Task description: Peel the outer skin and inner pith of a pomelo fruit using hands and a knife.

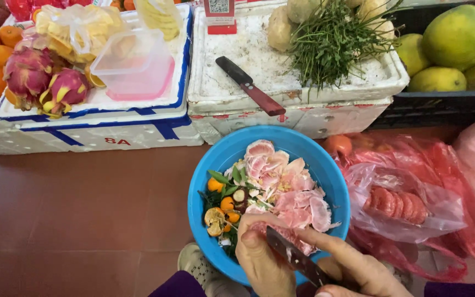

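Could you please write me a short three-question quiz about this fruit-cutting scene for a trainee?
1. True or false: the blue bowl sits on the white foam box.
2. What lies in the bowl beside the pink fruit pieces?
A. small orange fruits
B. bananas
C. eggs
3. What tool does the right hand hold while the left hand grips the fruit?

Key: 1 false; 2 A; 3 a knife.

A basin (pixel 325 165) sits before two foam boxes (pixel 298 107); a knife (pixel 250 86) lies on the right one.
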